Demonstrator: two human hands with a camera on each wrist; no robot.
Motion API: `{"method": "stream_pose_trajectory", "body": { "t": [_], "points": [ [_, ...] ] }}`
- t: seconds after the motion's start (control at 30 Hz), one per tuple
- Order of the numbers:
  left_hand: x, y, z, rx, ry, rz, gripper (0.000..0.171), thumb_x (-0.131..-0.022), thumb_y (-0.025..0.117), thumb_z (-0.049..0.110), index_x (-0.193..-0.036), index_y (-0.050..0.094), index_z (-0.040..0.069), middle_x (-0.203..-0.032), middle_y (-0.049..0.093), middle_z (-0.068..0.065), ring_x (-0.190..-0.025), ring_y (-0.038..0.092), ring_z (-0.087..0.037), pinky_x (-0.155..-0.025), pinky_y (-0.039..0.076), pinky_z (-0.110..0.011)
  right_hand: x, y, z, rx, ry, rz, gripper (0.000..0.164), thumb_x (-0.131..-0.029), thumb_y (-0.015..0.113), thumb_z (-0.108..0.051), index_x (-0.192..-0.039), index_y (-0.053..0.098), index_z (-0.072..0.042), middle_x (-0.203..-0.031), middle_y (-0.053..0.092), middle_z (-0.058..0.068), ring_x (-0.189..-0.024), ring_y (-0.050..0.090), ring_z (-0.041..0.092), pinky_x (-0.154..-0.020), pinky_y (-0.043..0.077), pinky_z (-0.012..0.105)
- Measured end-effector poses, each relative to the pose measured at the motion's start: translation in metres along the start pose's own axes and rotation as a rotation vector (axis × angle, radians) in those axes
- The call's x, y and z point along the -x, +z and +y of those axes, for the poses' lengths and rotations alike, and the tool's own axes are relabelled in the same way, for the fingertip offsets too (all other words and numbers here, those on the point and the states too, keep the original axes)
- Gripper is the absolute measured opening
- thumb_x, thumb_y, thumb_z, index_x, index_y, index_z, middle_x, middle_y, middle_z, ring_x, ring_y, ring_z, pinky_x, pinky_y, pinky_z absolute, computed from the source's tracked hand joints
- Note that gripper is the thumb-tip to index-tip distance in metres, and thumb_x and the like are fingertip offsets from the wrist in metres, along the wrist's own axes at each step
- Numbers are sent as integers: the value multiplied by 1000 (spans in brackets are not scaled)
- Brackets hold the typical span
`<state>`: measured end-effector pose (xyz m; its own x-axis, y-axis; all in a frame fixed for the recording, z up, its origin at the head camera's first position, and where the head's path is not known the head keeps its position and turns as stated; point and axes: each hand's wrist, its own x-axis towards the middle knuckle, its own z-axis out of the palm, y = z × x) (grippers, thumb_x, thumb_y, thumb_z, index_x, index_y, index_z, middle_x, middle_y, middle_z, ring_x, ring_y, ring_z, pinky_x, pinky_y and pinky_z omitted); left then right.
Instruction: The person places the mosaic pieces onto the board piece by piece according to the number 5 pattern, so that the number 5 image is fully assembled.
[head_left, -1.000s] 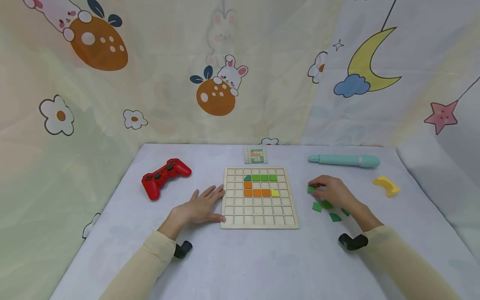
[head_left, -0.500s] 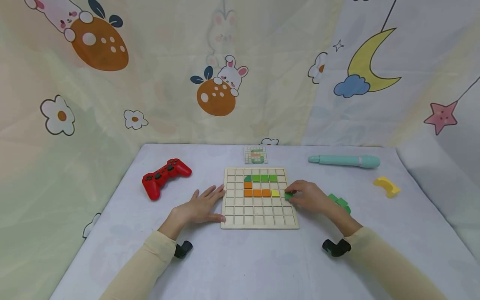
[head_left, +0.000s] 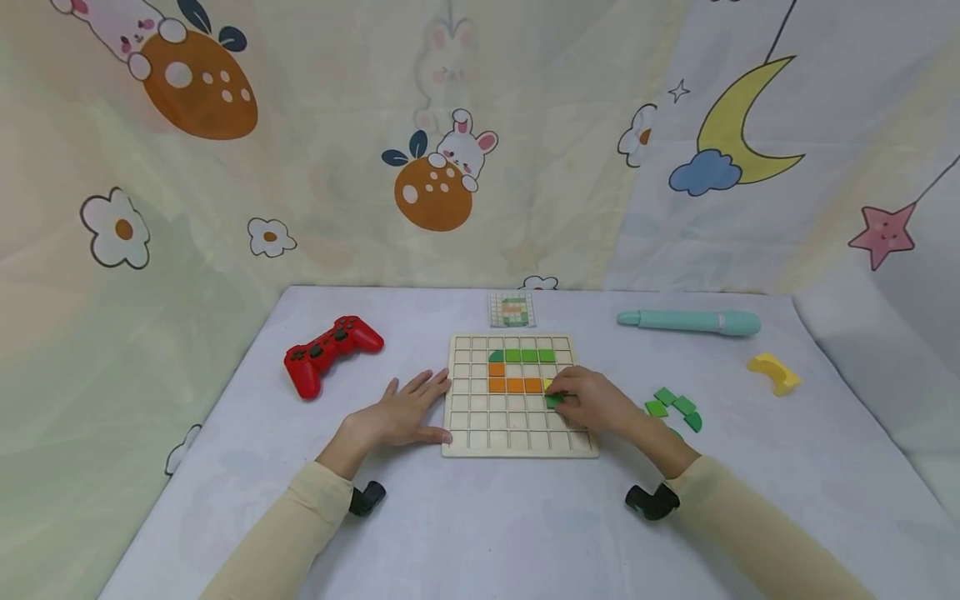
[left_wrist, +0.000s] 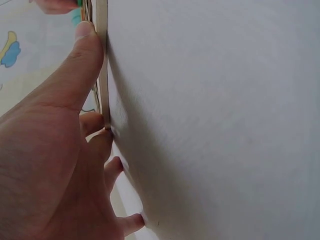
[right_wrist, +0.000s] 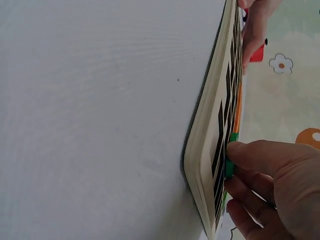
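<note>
step in hand: by judgement, the setting of a green tile (head_left: pixel 553 402) into the board (head_left: pixel 517 423), with a pattern apparently copied from the small card (head_left: pixel 512 310) beyond it.
tile position: it is held at the gridded face, on the near side of the yellow tile (head_left: pixel 548 386), one row below the orange tiles (head_left: pixel 514 386); whether it is seated cannot be told.
right hand (head_left: pixel 596 404): the green tile is pinched between thumb and fingers.
left hand (head_left: pixel 397 417): nothing is grasped; the fingers are spread by the board's left edge and the thumb is laid at that edge, so the board is seemingly steadied.
next move: alignment with the cell, a light press and a release are probably called for, without the yellow tile being nudged.
board edges: the left is occupied by one hand, the right is crossed by the other; the near edge is exposed.
open room: bare cells are seen in the nearer rows; the gap toward the loose green tiles (head_left: pixel 684 406) is partly crossed by the right forearm.
</note>
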<state>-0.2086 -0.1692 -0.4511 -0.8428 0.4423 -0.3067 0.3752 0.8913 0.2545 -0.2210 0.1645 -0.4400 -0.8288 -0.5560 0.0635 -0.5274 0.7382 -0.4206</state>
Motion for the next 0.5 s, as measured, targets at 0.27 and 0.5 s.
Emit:
{"method": "stream_pose_trajectory", "body": {
  "t": [0.27, 0.5],
  "points": [
    [1, -2, 1, 19, 2, 3, 95, -83, 64, 61, -156, 19, 20, -165, 9, 2, -152, 8, -28, -115, 9, -67, 2, 0, -2, 3, -21, 7, 20, -84, 72, -8, -104, 73, -8, -112, 64, 9, -105, 61, 26, -90, 53, 42],
    [1, -1, 1, 25, -8, -3, 95, -83, 64, 61, -156, 18, 21, -165, 8, 3, -152, 7, -27, -116, 8, -66, 3, -1, -2, -9, -31, 8, 21, -84, 73, -9, -104, 73, -8, -112, 65, 8, -105, 61, 26, -92, 53, 42]
  ]
}}
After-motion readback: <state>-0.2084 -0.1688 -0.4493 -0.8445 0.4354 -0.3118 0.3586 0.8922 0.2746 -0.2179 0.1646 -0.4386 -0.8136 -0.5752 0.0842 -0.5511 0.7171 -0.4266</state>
